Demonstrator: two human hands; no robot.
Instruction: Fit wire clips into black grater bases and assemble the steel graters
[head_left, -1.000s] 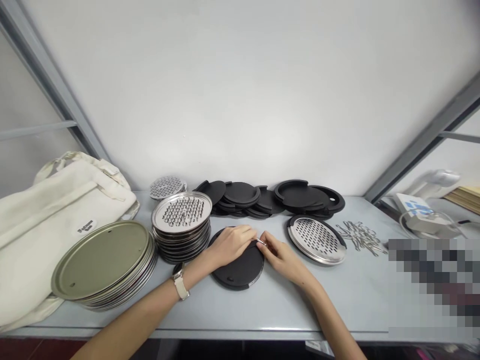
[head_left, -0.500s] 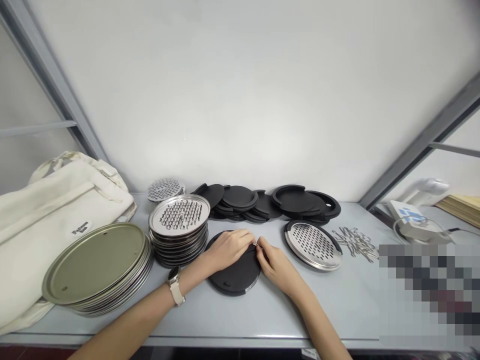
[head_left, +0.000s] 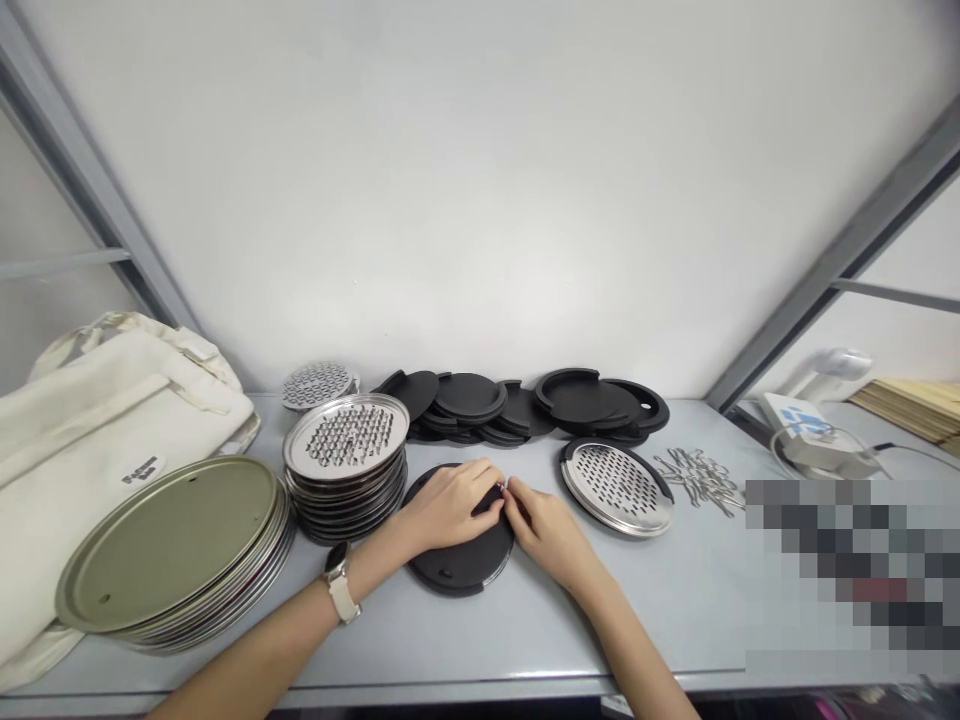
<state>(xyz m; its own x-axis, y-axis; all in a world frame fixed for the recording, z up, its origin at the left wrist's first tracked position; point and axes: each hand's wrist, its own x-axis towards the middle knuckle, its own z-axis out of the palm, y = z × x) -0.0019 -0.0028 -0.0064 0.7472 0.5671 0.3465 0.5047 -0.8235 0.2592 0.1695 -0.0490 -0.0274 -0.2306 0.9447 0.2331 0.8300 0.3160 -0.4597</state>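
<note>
On the table lies a round black disc [head_left: 465,560] with a thin metal edge showing at its lower right. My left hand [head_left: 457,503] rests over its upper part, thumb and fingers pinched at the far right rim. Fingertip to fingertip with it, my right hand [head_left: 544,530] is pinched at the same spot. Between them shows a small shiny metal piece [head_left: 501,488], mostly covered by the fingers. A round grater plate [head_left: 616,488] in a black holder lies to the right. Beyond it is a heap of small metal wire clips [head_left: 697,478].
Left of the disc stands a stack of grater plates [head_left: 349,440]; further left, a stack of olive-green round trays [head_left: 172,550] beside a cream bag [head_left: 112,420]. Black round holders [head_left: 469,397] are piled along the wall. A white box with a cable [head_left: 810,435] sits at the right.
The view has shifted slightly, so things appear a little further left. My fingers stay at the disc's rim; the left thumb now shows more clearly below the small piece.
</note>
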